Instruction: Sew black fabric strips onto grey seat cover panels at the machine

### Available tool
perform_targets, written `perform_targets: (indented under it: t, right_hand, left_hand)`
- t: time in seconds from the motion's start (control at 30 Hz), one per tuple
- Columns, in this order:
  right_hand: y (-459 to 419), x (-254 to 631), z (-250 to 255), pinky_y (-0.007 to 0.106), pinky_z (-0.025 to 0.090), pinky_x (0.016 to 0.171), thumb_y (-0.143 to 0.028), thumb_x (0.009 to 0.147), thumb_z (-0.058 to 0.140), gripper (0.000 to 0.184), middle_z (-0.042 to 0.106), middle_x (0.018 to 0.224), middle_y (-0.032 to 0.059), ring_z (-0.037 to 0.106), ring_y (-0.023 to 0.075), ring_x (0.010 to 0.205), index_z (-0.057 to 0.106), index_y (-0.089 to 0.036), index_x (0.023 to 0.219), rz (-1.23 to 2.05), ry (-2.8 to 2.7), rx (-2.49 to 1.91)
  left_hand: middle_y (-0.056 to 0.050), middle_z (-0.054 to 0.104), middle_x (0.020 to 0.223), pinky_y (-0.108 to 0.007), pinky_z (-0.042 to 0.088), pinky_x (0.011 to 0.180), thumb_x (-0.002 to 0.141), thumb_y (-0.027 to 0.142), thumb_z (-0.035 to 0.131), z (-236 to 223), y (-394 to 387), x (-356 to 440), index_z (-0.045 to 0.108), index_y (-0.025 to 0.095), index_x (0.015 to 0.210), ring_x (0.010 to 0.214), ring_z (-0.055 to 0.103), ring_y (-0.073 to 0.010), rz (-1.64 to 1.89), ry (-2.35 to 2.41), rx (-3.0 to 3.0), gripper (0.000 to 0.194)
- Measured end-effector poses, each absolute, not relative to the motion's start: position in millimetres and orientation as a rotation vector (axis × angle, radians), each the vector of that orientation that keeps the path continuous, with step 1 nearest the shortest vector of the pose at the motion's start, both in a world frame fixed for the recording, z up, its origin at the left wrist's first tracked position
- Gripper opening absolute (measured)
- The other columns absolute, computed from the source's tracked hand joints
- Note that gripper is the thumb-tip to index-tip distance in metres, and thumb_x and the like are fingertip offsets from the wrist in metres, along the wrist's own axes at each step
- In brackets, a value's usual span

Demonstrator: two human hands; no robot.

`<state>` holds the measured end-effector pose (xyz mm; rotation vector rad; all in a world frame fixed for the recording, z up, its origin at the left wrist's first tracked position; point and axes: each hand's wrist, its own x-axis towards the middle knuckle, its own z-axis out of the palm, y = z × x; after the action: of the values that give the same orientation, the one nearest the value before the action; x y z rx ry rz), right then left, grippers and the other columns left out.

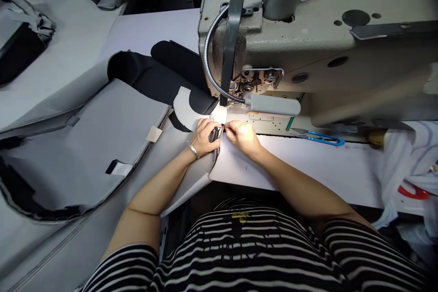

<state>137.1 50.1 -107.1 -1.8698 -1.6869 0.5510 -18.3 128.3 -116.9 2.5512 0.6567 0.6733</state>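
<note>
My left hand [204, 137], a bracelet on its wrist, is closed on the edge of a grey fabric piece [102, 146] just in front of the needle area of a beige sewing machine [308, 50]. My right hand [242, 136] pinches the same fabric edge from the right, fingertips touching the left hand's. The fabric spreads to the left over the table, with black padded parts [160, 73] behind it. A lamp on a flexible neck [273, 104] lights the spot above my hands.
Blue thread snips [320, 138] lie on the machine bed to the right. White cloth and a red item [412, 191] pile up at the far right. More grey and black fabric [23, 32] lies at the upper left. The white table edge [308, 178] runs before me.
</note>
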Motion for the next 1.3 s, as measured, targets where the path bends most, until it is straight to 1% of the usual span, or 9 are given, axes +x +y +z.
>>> perform_targets:
  t: [0.23,0.33,0.4,0.6,0.67,0.8,0.93,1.1,1.3]
  right_hand:
    - [52.2,142.0,-105.8,0.026,0.039,0.067,-0.015,0.075,0.043,0.014,0.061,0.070,0.0042,0.053,0.0152,0.066,0.052,-0.018,0.065,0.625,-1.619,-1.791]
    - [55.5,150.9,-104.0,0.024,0.039,0.062,-0.017,0.072,0.045,0.009,0.058,0.066,0.0001,0.050,0.0123,0.059,0.054,-0.017,0.074,0.809,-1.492,-1.686]
    - [58.2,155.9,-103.7,0.023,0.040,0.061,-0.016,0.069,0.046,0.014,0.054,0.063,-0.0022,0.048,0.0110,0.056,0.055,-0.017,0.081,0.909,-1.451,-1.615]
    - [66.1,155.7,-104.6,0.024,0.040,0.066,-0.014,0.067,0.048,0.013,0.058,0.079,0.0038,0.050,0.0117,0.064,0.057,-0.014,0.077,0.826,-1.629,-1.631]
    - [67.6,154.2,-102.4,0.025,0.040,0.067,-0.014,0.067,0.050,0.011,0.057,0.077,0.0035,0.051,0.0133,0.069,0.057,-0.015,0.075,0.803,-1.683,-1.631]
    - [69.3,158.2,-98.1,0.021,0.036,0.052,-0.014,0.069,0.051,0.009,0.051,0.059,-0.0031,0.045,0.0092,0.052,0.055,-0.016,0.077,1.241,-1.563,-1.446]
    - [72.8,167.9,-99.4,0.018,0.029,0.039,-0.019,0.071,0.058,0.020,0.058,0.063,-0.0026,0.039,0.0038,0.038,0.053,-0.015,0.090,1.770,-1.134,-1.164]
    - [78.3,172.3,-102.0,0.016,0.031,0.038,-0.019,0.064,0.070,0.025,0.060,0.061,-0.0027,0.041,0.0025,0.038,0.054,-0.015,0.082,1.887,-0.984,-1.049]
    - [78.8,166.5,-101.7,0.016,0.030,0.038,-0.013,0.062,0.069,0.020,0.057,0.055,-0.0045,0.041,0.0032,0.036,0.053,-0.014,0.075,1.880,-0.960,-1.074]
  left_hand:
    - [-0.006,0.056,0.087,-0.036,0.043,0.078,0.068,0.023,0.057,-114.2,124.9,-18.6,0.054,0.018,0.092,0.084,0.050,-0.0216,0.702,0.664,2.534,0.025]
    - [-0.007,0.057,0.090,-0.038,0.043,0.081,0.068,0.025,0.059,-113.1,123.9,-18.6,0.053,0.018,0.093,0.087,0.051,-0.0221,0.710,0.673,2.522,0.026]
    - [-0.007,0.057,0.093,-0.039,0.043,0.083,0.068,0.025,0.059,-113.0,123.8,-18.6,0.053,0.018,0.092,0.090,0.052,-0.0226,0.716,0.663,2.521,0.026]
    - [-0.008,0.055,0.095,-0.038,0.044,0.083,0.069,0.025,0.059,-114.5,123.7,-19.2,0.053,0.018,0.093,0.091,0.052,-0.0219,0.771,0.644,2.549,0.026]
    - [-0.007,0.054,0.095,-0.038,0.044,0.083,0.069,0.024,0.059,-114.6,123.4,-19.3,0.053,0.018,0.093,0.090,0.052,-0.0217,0.756,0.654,2.563,0.026]
    - [-0.007,0.053,0.095,-0.040,0.044,0.084,0.069,0.024,0.059,-114.0,123.1,-19.5,0.051,0.018,0.094,0.091,0.052,-0.0218,0.725,0.677,2.577,0.026]
    - [-0.007,0.052,0.095,-0.040,0.045,0.085,0.069,0.026,0.060,-114.5,123.2,-19.7,0.049,0.018,0.095,0.093,0.052,-0.0221,0.727,0.661,2.571,0.029]
    - [-0.007,0.053,0.094,-0.040,0.045,0.083,0.069,0.024,0.060,-116.2,122.6,-18.9,0.045,0.019,0.095,0.092,0.052,-0.0219,0.813,0.616,2.552,0.031]
    - [-0.009,0.056,0.097,-0.040,0.044,0.082,0.068,0.021,0.060,-114.2,121.3,-17.4,0.043,0.019,0.095,0.092,0.054,-0.0223,0.897,0.562,2.560,0.032]
